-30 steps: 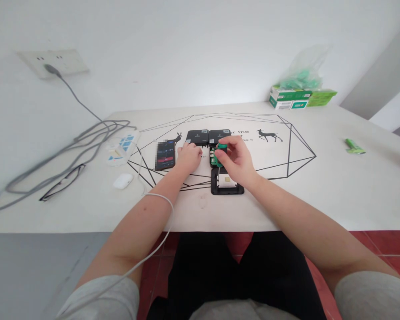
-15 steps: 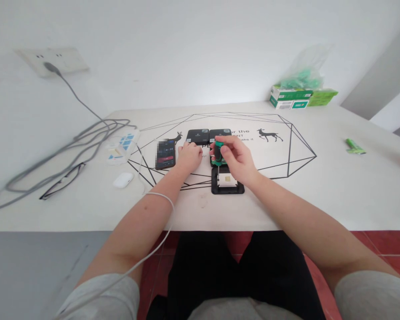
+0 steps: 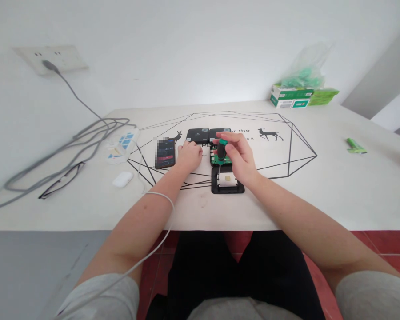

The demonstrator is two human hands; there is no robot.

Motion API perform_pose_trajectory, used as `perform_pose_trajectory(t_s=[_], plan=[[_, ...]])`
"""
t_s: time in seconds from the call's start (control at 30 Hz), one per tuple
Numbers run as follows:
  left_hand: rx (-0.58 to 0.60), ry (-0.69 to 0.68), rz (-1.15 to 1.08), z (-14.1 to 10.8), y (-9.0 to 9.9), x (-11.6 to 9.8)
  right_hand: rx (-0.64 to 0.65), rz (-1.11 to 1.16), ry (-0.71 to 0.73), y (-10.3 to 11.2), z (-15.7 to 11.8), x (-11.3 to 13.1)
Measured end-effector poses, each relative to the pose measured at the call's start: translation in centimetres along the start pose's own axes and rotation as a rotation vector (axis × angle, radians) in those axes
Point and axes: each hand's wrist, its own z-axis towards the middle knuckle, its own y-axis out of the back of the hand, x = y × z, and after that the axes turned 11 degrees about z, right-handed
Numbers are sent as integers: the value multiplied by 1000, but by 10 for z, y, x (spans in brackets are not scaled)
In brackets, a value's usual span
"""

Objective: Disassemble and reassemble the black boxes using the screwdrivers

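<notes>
My right hand (image 3: 242,156) grips a screwdriver (image 3: 222,150) by its black and green handle. The thin shaft points down to the left part of a white square piece (image 3: 227,179) inside a black casing part (image 3: 228,191). Partly covered by that hand, a green circuit board (image 3: 216,158) lies just beyond the casing part. My left hand (image 3: 190,157) rests on the table with its fingers slightly bent and nothing visible in it. Its fingertips are close to the near edge of a flat black box (image 3: 198,135). A second black box (image 3: 216,132) stands beside the first.
A phone (image 3: 165,154) lies left of my left hand, near a white earbud case (image 3: 123,179). Further left are glasses (image 3: 62,180), a power strip (image 3: 122,146) and grey cables (image 3: 83,133). Green and white boxes (image 3: 291,94) stand at the back right, with a green wrapper (image 3: 355,146) nearer.
The screwdriver's handle has shifted slightly right and stands at a different tilt in my right hand, whose fingers have moved. More of the circuit board shows. My left hand has stayed still.
</notes>
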Motion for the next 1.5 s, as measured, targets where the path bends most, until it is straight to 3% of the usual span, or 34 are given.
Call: perform_pose_trajectory(t_s=[0.1, 0.3, 0.4, 0.63, 0.97, 1.2, 1.5], plan=[[3, 1, 3, 0, 1, 0, 15, 47, -65, -3, -1, -2], [24, 2, -2, -1, 5, -1, -85, -125, 109, -5, -2, -8], [34, 3, 3, -2, 7, -1, -57, -120, 124, -4, -2, -6], [8, -5, 22, -1, 2, -1, 56, 19, -67, -4, -2, 1], [6, 4, 1, 0, 1, 0, -201, -159, 80, -6, 1, -7], [20, -16, 29, -2, 7, -1, 101, 13, -54, -6, -5, 2], [40, -12, 12, -2, 9, -1, -33, -74, 2, -9, -2, -15]])
